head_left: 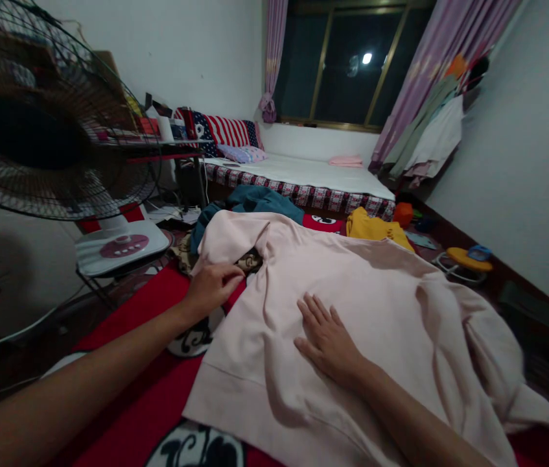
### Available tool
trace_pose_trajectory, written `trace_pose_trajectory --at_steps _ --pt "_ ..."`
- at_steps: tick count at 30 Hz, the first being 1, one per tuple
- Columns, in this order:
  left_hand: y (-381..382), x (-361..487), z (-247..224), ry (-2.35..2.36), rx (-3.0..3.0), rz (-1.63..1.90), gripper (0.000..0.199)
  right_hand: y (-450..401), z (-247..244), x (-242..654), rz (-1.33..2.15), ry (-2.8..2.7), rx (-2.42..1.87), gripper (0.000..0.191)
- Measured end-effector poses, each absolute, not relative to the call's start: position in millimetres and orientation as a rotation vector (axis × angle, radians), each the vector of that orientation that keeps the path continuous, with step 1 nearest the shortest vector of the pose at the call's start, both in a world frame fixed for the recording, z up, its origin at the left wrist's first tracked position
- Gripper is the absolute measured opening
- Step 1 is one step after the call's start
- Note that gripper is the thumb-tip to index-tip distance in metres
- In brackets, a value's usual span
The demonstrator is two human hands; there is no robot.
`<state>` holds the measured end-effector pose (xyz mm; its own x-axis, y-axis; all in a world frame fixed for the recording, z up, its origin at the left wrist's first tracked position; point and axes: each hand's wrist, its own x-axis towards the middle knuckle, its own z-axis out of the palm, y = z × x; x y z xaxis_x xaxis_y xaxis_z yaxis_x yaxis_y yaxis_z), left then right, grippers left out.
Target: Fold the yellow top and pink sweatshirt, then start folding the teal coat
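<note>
A pale pink sweatshirt [352, 285] lies spread out, wrinkled, on a red blanket [142, 324] with black-and-white cartoon prints. My left hand [213, 285] is at the end of its left-hand sleeve, fingers curled together on the cloth; the fingertips are partly hidden. Flat on the middle of the sweatshirt rests my right hand [327, 340], fingers stretched out and holding nothing. The other sleeve [492, 350] lies in folds at the right. Just beyond the sweatshirt are a teal garment [269, 198] and a yellow garment [374, 227].
An electric fan [31, 130] stands close on the left, above a white folding chair [123, 246]. Behind is a bed [298, 172] under the window. A cluttered desk [177, 146] stands by the left wall. A yellow-topped stool [466, 259] is on the right.
</note>
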<state>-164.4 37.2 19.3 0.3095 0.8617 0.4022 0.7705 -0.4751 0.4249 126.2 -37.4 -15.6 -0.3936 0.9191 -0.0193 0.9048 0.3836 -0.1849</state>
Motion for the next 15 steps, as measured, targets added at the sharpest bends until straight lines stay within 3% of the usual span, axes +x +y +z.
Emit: trace_pose_trajectory --at_steps 3,5,7,11,15 --pt "51 -200 21 2.044 2.259 1.003 0.045 -30 -17 151 0.292 -2.468 -1.797 0.068" --pt "61 -219 14 2.253 2.097 0.839 0.069 -19 -18 172 0.136 -2.259 -2.060 0.063" --pt "68 -231 5 2.254 1.978 0.677 0.079 -10 -22 187 -0.018 -2.069 -2.246 0.062" --pt "71 -237 -2 2.124 1.902 0.608 0.059 -9 -28 191 -0.107 -2.029 -2.255 0.059" --pt "67 -232 16 2.164 1.922 0.800 0.040 -16 -26 187 -0.127 -2.023 -2.183 0.054"
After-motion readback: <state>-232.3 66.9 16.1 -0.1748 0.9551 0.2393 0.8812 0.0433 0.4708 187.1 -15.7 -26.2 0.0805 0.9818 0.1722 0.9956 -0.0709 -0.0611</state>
